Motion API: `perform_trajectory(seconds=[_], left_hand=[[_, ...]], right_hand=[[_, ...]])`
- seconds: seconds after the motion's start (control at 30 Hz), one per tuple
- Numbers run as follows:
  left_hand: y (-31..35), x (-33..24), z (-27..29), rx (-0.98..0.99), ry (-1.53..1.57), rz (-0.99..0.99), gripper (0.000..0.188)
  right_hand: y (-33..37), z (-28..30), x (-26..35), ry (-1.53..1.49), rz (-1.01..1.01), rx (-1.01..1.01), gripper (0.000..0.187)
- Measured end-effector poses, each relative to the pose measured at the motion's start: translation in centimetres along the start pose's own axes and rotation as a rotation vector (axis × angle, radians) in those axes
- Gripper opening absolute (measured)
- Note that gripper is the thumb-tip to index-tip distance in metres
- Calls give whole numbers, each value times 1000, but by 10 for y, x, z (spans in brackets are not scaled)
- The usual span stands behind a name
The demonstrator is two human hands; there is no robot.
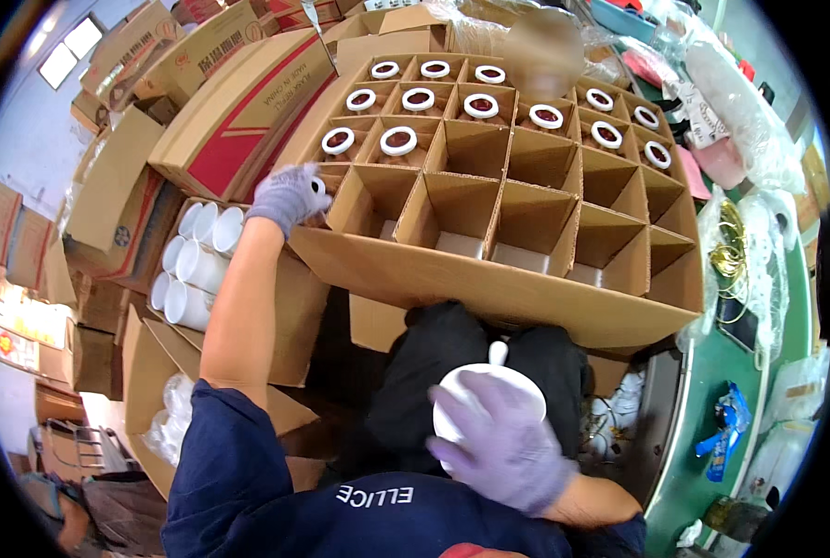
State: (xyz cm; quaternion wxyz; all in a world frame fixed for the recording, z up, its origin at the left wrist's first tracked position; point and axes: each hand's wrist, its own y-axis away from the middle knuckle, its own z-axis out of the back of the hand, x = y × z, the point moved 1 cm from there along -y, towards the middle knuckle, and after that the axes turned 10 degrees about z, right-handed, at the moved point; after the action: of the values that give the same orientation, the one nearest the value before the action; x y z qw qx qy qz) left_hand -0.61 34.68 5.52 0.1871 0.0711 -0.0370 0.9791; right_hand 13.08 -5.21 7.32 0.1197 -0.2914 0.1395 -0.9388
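Observation:
My left hand [288, 198], in a grey-lilac glove, is at the front left corner of a divided cardboard carton [489, 288]. Its fingers curl around a white-ringed vessel [319, 186] in the corner compartment; the glove hides most of the vessel. Over my lap my right hand [513, 446], gloved alike, grips a white round piece [447, 418] with a short rounded stub [498, 352] pointing away from me. The fingers lie spread across its top and hide much of it. Glassy vessels [481, 106] with white rings around dark mouths stand in the carton's farther compartments.
An open box of white cylinders [201, 265] stands left of the carton. Large closed cartons [238, 112] are stacked behind it. To the right runs a green-topped table [685, 465] with a blue packet [724, 431], plastic bags and a golden cord bundle [731, 242].

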Motion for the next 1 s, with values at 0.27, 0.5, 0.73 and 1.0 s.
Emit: perform_trajectory(seconds=[0.27,0.5,0.73,1.0], left_hand=[[47,0,102,-354,456,-183,25],[194,-92,146,-235,1398,-299,45],[269,-149,31,-561,1079,-713,75],[295,-82,-12,-55,998,-477,123]], right_hand=[[45,33,-89,4,-206,-327,57],[-17,19,-81,-1360,69,-754,122],[46,46,-118,-1624,-180,-649,62],[81,45,-131,-1210,-550,-586,45]])
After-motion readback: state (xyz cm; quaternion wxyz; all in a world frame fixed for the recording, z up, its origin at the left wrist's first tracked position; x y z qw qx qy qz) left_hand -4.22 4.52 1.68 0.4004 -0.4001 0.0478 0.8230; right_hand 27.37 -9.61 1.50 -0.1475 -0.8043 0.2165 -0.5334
